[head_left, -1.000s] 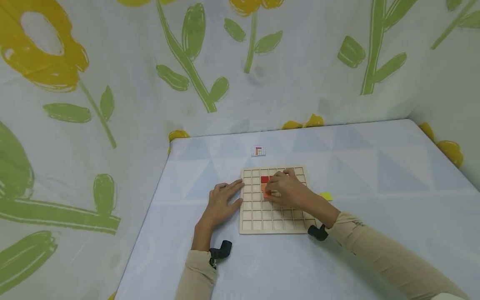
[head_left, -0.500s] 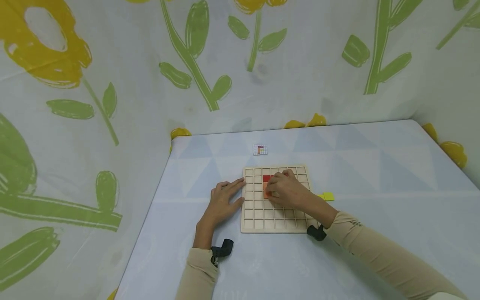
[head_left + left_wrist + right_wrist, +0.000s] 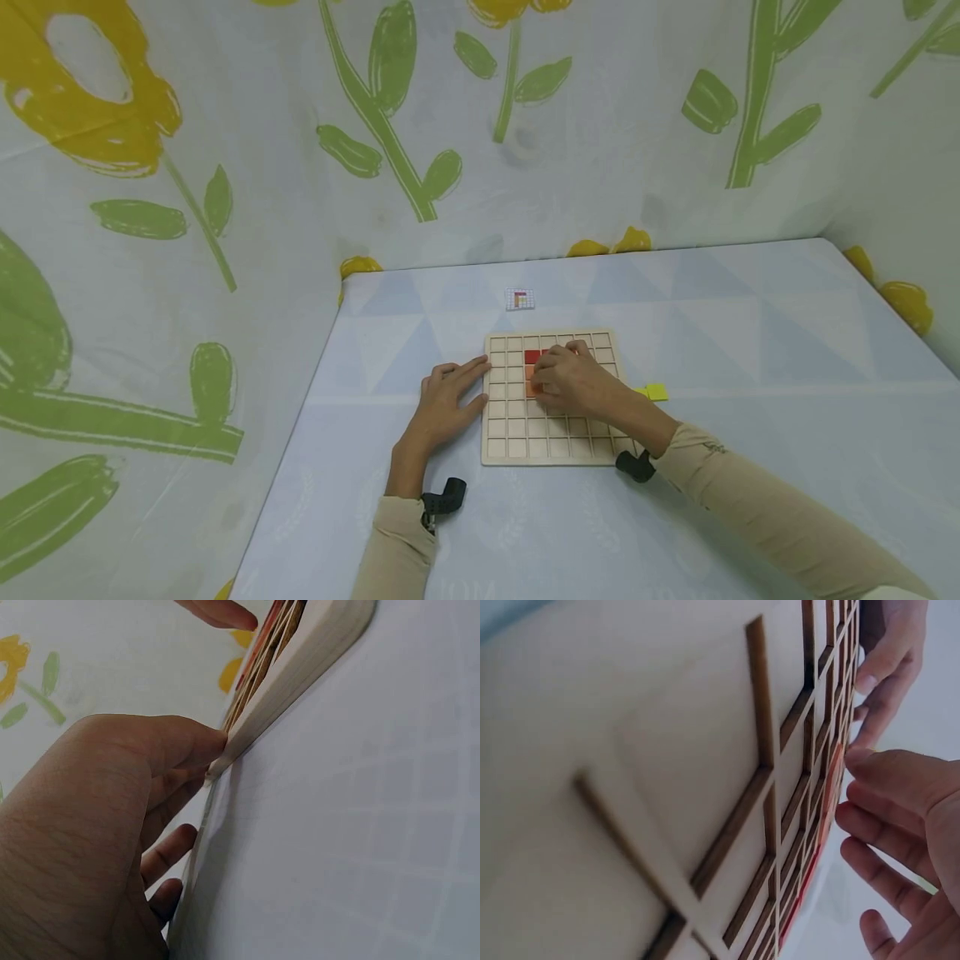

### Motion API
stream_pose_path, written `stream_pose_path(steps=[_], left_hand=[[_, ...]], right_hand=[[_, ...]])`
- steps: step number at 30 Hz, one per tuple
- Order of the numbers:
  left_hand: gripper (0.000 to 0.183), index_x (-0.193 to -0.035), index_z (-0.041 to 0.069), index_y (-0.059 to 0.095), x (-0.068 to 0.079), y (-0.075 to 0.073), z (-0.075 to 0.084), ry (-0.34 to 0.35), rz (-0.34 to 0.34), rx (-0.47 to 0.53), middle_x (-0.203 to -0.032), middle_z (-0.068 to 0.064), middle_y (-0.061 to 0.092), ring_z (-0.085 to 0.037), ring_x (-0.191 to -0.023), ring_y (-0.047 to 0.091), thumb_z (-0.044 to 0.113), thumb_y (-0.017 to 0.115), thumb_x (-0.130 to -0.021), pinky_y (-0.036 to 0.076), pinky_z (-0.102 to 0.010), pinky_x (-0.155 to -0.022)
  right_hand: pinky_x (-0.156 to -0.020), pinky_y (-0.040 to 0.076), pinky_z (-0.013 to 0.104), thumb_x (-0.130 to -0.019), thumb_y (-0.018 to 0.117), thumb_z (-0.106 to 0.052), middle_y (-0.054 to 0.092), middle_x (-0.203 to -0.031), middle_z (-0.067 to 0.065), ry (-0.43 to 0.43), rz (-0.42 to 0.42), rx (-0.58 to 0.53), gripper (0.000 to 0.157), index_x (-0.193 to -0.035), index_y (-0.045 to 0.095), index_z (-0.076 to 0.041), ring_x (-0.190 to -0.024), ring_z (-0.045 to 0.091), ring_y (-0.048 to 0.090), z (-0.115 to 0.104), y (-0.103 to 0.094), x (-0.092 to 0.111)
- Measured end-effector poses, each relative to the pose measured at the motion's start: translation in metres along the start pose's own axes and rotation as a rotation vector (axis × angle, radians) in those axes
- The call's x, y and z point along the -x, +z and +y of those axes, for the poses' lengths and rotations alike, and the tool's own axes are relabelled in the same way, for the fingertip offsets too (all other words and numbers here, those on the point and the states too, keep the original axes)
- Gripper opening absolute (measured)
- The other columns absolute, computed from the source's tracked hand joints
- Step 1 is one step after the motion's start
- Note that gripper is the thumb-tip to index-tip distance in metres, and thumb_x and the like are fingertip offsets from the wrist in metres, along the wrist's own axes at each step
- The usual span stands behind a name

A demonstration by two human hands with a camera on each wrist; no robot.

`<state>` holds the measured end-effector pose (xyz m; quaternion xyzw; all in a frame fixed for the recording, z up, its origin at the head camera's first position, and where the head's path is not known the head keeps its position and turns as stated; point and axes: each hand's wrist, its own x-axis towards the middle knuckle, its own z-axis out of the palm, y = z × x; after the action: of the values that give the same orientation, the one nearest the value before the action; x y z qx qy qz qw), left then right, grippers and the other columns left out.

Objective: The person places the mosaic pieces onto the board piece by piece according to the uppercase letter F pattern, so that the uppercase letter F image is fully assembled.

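Because the left hand [image 3: 442, 412] lies open, its fingers extended and their tips touching the left edge of the wooden grid board [image 3: 506, 429], it seems to steady rather than grip. The board looks stiff and fairly light, likely to slide if nudged, so its thick outer edge is the sensible hold. Just beyond the board's far edge lies a small printed pattern card [image 3: 520, 299], probably best lifted by a corner. Within the board's cells sit orange tiles [image 3: 530, 372], with red tiles [image 3: 532, 357] in the row beyond; all look rigid, smooth and light, best pinched by opposite sides, though the dividers likely leave little room for fingertips. Over the board bends the right hand [image 3: 577, 379], its thumb at an orange tile; whether it pinches or merely presses, I cannot tell. Just right of the board lie flat yellow tiles [image 3: 656, 392], probably easiest taken at an edge.
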<state>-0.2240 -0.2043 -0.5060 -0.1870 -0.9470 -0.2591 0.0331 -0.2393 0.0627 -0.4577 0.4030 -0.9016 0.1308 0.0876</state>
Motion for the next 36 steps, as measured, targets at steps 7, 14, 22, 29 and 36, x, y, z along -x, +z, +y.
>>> stream_pose_path(steps=[7,14,22,29,36], left_hand=[[0.053,-0.15,0.028,0.05,-0.001,-0.002,0.002,-0.003,-0.006,-0.006,-0.155,0.016,0.04,-0.026,-0.134,0.035,0.034,0.057,-0.098,0.028,-0.051,-0.103],[0.053,-0.149,0.026,0.05,-0.001,-0.002,0.002,-0.001,-0.009,-0.013,-0.155,0.015,0.04,-0.026,-0.135,0.036,0.033,0.058,-0.098,0.028,-0.051,-0.104],[0.053,-0.15,0.025,0.05,0.001,-0.001,0.003,-0.008,-0.003,-0.007,-0.155,0.014,0.04,-0.027,-0.135,0.035,0.033,0.058,-0.098,0.026,-0.052,-0.105],[0.053,-0.149,0.027,0.05,0.002,0.0,0.004,-0.014,-0.002,0.011,-0.155,0.016,0.04,-0.027,-0.136,0.034,0.034,0.058,-0.097,0.025,-0.052,-0.107],[0.052,-0.15,0.029,0.049,0.001,0.0,0.004,-0.024,-0.008,0.007,-0.156,0.017,0.039,-0.025,-0.136,0.034,0.034,0.058,-0.098,0.026,-0.052,-0.106]], right_hand=[[-0.093,0.037,0.051,-0.082,0.082,-0.015,0.073,-0.1,-0.002,0.007,0.056,-0.07,0.017,-0.098,0.078,-0.013,-0.103,0.02,0.061,0.004,-0.012,0.015],[-0.093,0.038,0.053,-0.079,0.083,-0.011,0.071,-0.098,-0.002,-0.02,0.119,-0.083,0.015,-0.093,0.077,-0.012,-0.101,0.022,0.062,0.009,-0.021,0.036],[-0.095,0.038,0.053,-0.079,0.084,-0.013,0.071,-0.1,-0.002,-0.001,0.121,-0.095,0.016,-0.094,0.077,-0.013,-0.103,0.021,0.062,0.01,-0.033,0.056],[-0.091,0.037,0.052,-0.078,0.085,-0.011,0.07,-0.1,-0.001,0.002,0.161,-0.096,0.02,-0.096,0.076,-0.011,-0.101,0.022,0.062,0.019,-0.04,0.076],[-0.091,0.035,0.054,-0.077,0.085,-0.009,0.07,-0.1,-0.001,0.066,0.179,-0.104,0.021,-0.096,0.076,-0.011,-0.101,0.024,0.062,0.029,-0.042,0.096]])
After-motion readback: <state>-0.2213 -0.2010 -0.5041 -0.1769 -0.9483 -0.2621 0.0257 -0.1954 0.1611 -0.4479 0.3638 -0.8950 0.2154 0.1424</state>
